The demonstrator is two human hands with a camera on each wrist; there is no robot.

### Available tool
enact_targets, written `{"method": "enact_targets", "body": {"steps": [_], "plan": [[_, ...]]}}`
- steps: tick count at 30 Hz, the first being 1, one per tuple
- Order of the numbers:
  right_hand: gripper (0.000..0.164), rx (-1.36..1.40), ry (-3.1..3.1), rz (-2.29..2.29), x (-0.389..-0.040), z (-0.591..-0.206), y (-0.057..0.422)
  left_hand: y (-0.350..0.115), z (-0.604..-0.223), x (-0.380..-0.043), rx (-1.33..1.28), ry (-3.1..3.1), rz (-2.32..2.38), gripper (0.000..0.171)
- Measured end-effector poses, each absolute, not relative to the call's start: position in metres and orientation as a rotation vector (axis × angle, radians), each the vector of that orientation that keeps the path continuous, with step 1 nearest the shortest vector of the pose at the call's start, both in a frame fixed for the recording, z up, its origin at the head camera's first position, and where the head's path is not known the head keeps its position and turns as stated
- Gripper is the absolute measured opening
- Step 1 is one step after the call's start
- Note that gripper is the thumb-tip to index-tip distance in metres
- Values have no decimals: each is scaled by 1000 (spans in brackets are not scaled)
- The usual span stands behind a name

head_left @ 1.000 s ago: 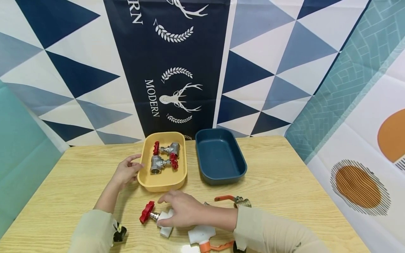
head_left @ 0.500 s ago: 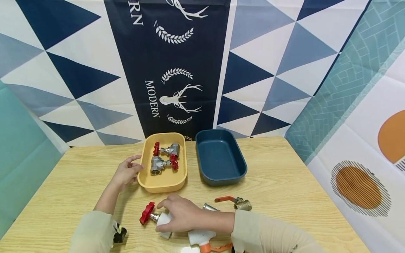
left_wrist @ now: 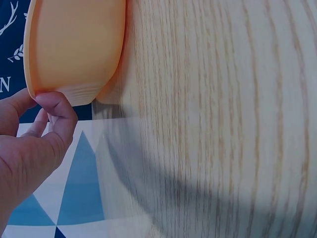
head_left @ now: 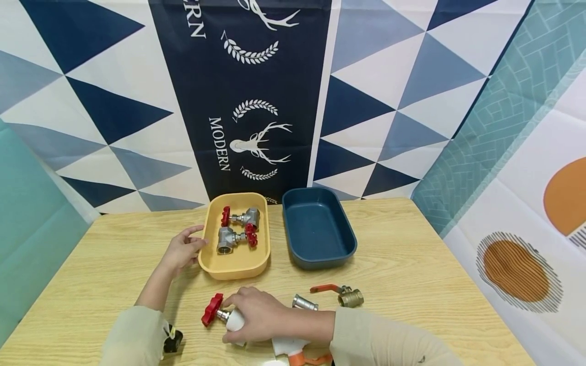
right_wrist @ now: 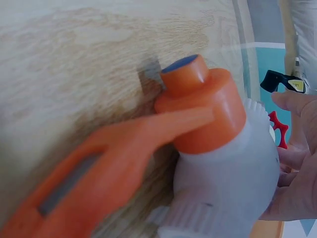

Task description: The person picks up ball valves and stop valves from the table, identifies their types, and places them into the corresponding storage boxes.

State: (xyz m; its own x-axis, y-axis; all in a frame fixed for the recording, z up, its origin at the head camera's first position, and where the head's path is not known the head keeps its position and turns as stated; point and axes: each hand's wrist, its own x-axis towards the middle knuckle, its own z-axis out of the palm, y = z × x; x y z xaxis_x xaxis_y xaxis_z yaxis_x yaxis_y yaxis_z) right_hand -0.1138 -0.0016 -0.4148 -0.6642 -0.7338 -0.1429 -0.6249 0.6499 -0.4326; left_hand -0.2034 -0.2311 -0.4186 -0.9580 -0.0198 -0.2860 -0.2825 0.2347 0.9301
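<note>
Plainly, the right hand (head_left: 262, 315) curls over the white valve (head_left: 235, 320) with a red handwheel (head_left: 212, 309), which lies on the desk (head_left: 412, 254) in front of the yellow tray (head_left: 238, 273); its fingers are part-closed round the body, thumb on the near side, though the palm hides how firmly they grip. The left hand (head_left: 182, 250) pinches the tray's left edge, fingers drawn together with only the thin rim between; inside lie two metal valves (head_left: 226, 239). The orange-levered valve (head_left: 296, 357) sits under the right forearm. The white body looks like rigid plastic, fairly light and perhaps slick, unlikely to break; the metal stem probably makes the handwheel end heavier; the thick body close to the stem seems the best hold, since the wheel may turn under a grip; the tray looks light and stiff, apt to slide unless steadied.
</note>
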Motion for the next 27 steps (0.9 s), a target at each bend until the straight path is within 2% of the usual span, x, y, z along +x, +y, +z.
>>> {"method": "enact_targets", "body": {"steps": [19, 27], "plan": [[64, -1168, 2583, -290, -109, -419, -8, -231, -419, -203, -310, 2276, 1803, 58], [62, -1178, 2628, -185, -105, -423, -11, -231, -419, -204, -312, 2274, 1800, 58]]}}
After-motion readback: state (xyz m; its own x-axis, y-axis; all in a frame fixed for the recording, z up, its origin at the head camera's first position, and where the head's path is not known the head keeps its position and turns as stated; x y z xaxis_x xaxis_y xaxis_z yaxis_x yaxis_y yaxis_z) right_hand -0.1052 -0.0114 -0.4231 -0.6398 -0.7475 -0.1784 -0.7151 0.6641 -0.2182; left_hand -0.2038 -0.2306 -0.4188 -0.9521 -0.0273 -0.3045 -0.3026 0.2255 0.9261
